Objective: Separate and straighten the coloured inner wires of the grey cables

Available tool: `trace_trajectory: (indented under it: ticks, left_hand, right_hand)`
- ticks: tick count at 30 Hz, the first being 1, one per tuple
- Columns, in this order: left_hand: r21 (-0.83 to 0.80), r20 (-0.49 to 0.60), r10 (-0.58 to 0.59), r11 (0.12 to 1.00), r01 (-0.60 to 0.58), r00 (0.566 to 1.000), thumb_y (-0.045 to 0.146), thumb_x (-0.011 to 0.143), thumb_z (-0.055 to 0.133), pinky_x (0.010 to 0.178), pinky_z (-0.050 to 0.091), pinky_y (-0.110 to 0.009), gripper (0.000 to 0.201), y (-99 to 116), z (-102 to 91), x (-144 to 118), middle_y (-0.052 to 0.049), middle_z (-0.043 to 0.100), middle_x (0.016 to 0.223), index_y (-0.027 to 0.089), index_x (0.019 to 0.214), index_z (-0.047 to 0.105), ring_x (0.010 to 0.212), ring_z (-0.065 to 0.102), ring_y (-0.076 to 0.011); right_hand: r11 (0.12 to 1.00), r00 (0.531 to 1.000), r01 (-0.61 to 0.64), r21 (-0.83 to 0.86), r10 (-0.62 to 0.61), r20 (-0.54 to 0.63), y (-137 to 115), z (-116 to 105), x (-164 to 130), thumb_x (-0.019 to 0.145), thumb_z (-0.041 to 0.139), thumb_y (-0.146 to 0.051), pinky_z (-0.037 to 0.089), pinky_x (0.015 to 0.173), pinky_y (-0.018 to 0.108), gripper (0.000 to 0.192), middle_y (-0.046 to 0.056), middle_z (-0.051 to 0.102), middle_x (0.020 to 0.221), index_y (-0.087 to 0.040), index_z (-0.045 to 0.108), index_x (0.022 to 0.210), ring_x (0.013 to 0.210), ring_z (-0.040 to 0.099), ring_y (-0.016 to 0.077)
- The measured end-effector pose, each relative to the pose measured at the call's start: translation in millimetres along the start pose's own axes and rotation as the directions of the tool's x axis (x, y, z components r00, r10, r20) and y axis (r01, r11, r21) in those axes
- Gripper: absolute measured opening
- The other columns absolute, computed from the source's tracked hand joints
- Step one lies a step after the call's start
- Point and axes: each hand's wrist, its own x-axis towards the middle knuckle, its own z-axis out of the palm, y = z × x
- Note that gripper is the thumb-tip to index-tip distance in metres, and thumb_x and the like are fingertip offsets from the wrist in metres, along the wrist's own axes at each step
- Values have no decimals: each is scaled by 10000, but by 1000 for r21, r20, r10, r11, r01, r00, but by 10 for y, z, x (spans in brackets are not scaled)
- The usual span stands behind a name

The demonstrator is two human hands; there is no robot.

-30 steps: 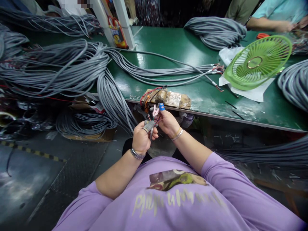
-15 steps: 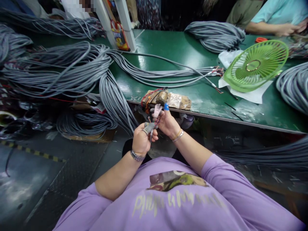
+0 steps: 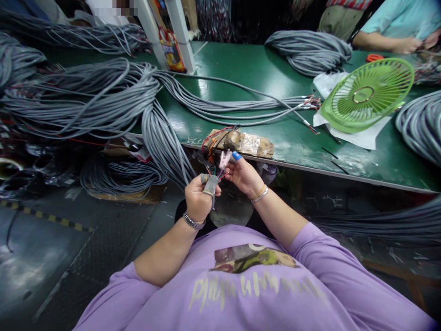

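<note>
My left hand (image 3: 199, 198), with grey covers on its thumb and a finger, is closed around the end of a cable. Thin coloured wires (image 3: 220, 174) fan out above its thumb, red, green and dark ones among them. My right hand (image 3: 246, 178) pinches at these wires from the other side. Blue tape (image 3: 236, 156) wraps its thumb tip, and a whitish-pink wrap (image 3: 225, 159) covers a finger. Both hands are held just in front of the table edge, below a taped cardboard piece (image 3: 257, 144) with wires tied to it.
Grey cable bundles (image 3: 113, 101) heap over the left of the green table (image 3: 234, 59). Cables with stripped ends (image 3: 312, 102) lie across the middle. A green fan (image 3: 365, 94) stands on white paper at the right. A co-worker's arm (image 3: 379, 42) is across the table.
My left hand has shifted slightly left and down, away from the right hand. The coloured wires between them now spread apart more. My right thumb has tilted over to the left.
</note>
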Motion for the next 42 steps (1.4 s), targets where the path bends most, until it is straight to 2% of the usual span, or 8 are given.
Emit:
trace_trajectory:
  ticks: [5,10,15,21,23,29,35,42]
  left_hand:
    - [32,-31,-4,999,5,1000,387,767,673,434,452,-178,253,-4,24,36,27,599,517,175,641,617,422,539,-78]
    - [98,-27,23,995,-20,999,355,786,651,446,469,-187,224,-16,-13,25,28,598,518,177,653,629,429,544,-84]
    - [118,0,10,993,-10,1000,318,734,704,479,485,-191,160,-55,-53,-38,22,622,529,178,676,653,445,567,-92]
    - [133,295,-165,983,130,941,347,686,754,461,490,-209,209,-90,-183,-14,-17,661,543,171,656,645,464,615,-132]
    - [148,329,-183,979,141,927,355,699,743,454,488,-211,211,-84,-213,-9,-18,661,537,173,661,646,458,616,-134]
    - [93,166,-129,989,114,978,387,751,695,462,493,-216,256,-94,-160,-99,-13,653,545,174,629,622,466,608,-126]
    - [-35,54,-181,983,183,982,417,737,706,439,480,-209,284,-155,-98,-108,12,636,539,177,640,592,434,573,-106]
    - [-199,136,-190,956,214,972,391,715,732,416,458,-195,251,-112,-102,-1,26,595,510,164,682,630,413,525,-84]
  right_hand:
    - [997,998,25,-72,-21,57,-49,61,-31,783,628,-591,445,545,190,416,-15,600,692,-176,622,801,571,509,71]
    - [977,990,-59,-204,84,115,-38,61,-181,709,681,-605,445,526,206,457,4,608,714,-162,642,811,577,518,83]
    - [932,986,145,-333,-106,131,72,49,-325,573,830,-399,378,515,193,359,-36,569,655,-161,604,718,551,454,62]
    - [872,964,215,-440,-118,237,43,46,-379,599,809,-400,380,556,220,327,-23,594,671,-155,628,716,596,483,84]
    - [863,963,221,-453,-120,242,41,45,-396,607,805,-402,378,559,224,322,-22,590,661,-154,629,713,597,481,87]
    - [853,975,218,-474,-173,138,139,50,-418,614,794,-426,373,529,223,329,-19,590,643,-157,630,710,573,469,87]
    - [880,979,202,-430,-180,91,175,56,-436,593,810,-431,373,526,211,355,-27,576,636,-160,607,699,576,466,79]
    - [975,1000,2,-223,-2,1,68,-95,-207,708,667,-638,412,500,197,495,-20,578,656,-152,612,784,512,471,56]
